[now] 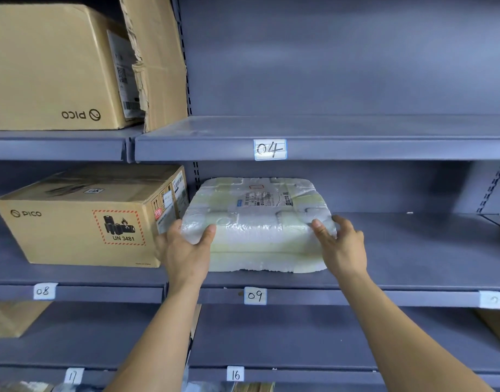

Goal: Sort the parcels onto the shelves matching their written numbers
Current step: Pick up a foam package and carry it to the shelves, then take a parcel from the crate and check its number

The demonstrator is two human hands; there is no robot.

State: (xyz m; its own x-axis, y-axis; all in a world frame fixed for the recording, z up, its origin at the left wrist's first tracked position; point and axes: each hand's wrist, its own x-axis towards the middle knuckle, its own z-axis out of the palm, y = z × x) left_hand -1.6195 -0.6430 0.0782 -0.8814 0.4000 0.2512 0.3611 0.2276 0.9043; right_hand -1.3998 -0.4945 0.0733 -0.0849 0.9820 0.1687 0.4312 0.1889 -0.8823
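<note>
Gripping the foam parcel point(257, 222) by its front corners, the left hand point(186, 250) and right hand point(343, 246) curl thumbs over its top. White and film-wrapped, it sits at the front edge of shelf 09 point(413, 250).

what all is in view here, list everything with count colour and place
film-wrapped foam parcel: 1, white, on the shelf marked 09
cardboard box with a UN 3481 label: 1, brown, shelf 08, left of the parcel
large cardboard box with a torn flap: 1, brown, top left shelf, print upside down
partly seen cardboard box: 1, brown, below shelf 08
handwritten paper labels: 5 readable (04, 08, 09, 16, 17), white, on shelf edges
metal shelves: several, blue-grey, across the view
left hand: 1, grips the parcel's left front corner
right hand: 1, grips its right front corner
</note>
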